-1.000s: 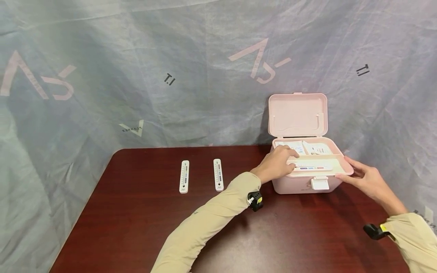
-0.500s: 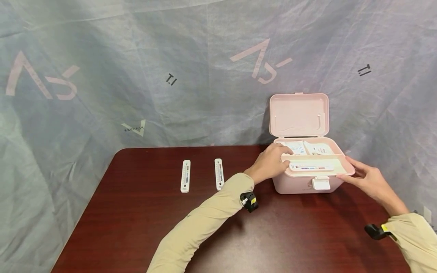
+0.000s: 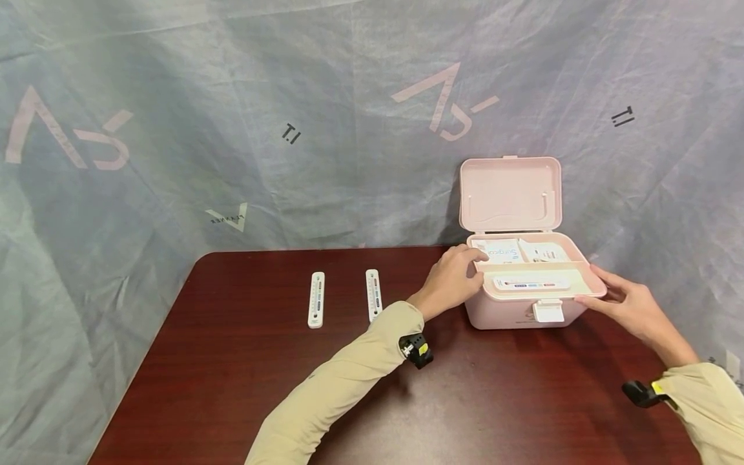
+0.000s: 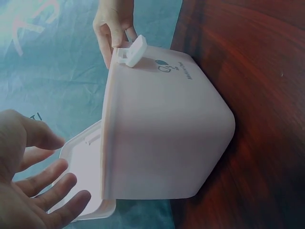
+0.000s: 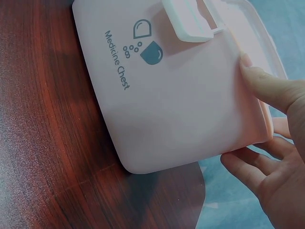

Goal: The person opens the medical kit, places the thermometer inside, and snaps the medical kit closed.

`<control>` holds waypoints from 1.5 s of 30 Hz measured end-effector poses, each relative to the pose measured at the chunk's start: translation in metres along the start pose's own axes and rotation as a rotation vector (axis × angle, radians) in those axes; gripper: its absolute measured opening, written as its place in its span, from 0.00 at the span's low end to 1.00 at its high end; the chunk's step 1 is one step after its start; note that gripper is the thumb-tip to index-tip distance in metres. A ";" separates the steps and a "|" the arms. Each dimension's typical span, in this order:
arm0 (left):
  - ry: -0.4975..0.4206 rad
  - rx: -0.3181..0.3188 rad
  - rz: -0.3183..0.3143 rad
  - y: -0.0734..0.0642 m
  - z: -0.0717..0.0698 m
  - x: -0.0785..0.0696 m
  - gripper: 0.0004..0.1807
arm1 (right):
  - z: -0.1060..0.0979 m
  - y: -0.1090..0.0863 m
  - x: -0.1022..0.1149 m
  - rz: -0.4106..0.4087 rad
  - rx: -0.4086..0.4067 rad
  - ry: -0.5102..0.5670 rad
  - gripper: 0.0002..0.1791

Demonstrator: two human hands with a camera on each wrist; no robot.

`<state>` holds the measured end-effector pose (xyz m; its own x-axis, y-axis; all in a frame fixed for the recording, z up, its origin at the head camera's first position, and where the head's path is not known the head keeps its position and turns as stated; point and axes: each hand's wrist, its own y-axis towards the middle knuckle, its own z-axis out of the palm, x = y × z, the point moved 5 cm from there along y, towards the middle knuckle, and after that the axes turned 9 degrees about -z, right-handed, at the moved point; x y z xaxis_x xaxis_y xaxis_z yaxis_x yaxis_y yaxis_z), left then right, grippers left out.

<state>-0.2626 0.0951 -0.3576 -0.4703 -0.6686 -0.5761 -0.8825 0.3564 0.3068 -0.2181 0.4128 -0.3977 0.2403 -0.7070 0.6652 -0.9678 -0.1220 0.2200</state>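
Note:
A pink medicine chest [image 3: 494,315] stands on the table with its lid [image 3: 511,194] raised. In its front compartment lies a white thermometer [image 3: 533,283]. My left hand [image 3: 446,281] is at the chest's left end, fingers spread and holding nothing; the left wrist view shows the fingers [image 4: 57,191] over the lid in that view. My right hand [image 3: 630,311] grips the chest's right front corner, the thumb [image 5: 269,88] on the front and the other fingers around the side. Two more thermometers, one left [image 3: 316,299] and one right [image 3: 373,294], lie on the table.
White packets [image 3: 502,250] fill the chest's back compartments. A white latch [image 3: 548,310] hangs at its front. The dark red table [image 3: 232,387] meets a grey cloth backdrop [image 3: 349,161] behind it and at both sides.
My left hand has drawn back leftward out of the chest, leaving the thermometer in the front compartment in fuller view. The right hand has kept its grip on the corner.

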 end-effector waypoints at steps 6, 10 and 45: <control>-0.034 -0.008 -0.026 -0.003 -0.005 0.005 0.16 | -0.002 -0.001 -0.002 0.019 -0.003 -0.023 0.47; -0.052 -0.009 -0.037 -0.005 -0.008 0.011 0.16 | -0.001 -0.001 -0.002 0.023 -0.001 -0.022 0.47; -0.159 -0.117 -0.196 -0.036 -0.015 0.048 0.15 | 0.001 -0.002 -0.003 0.013 -0.019 0.033 0.45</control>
<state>-0.2534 0.0405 -0.3845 -0.2932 -0.6032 -0.7417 -0.9549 0.1470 0.2579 -0.2172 0.4144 -0.4008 0.2305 -0.6850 0.6912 -0.9693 -0.0995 0.2247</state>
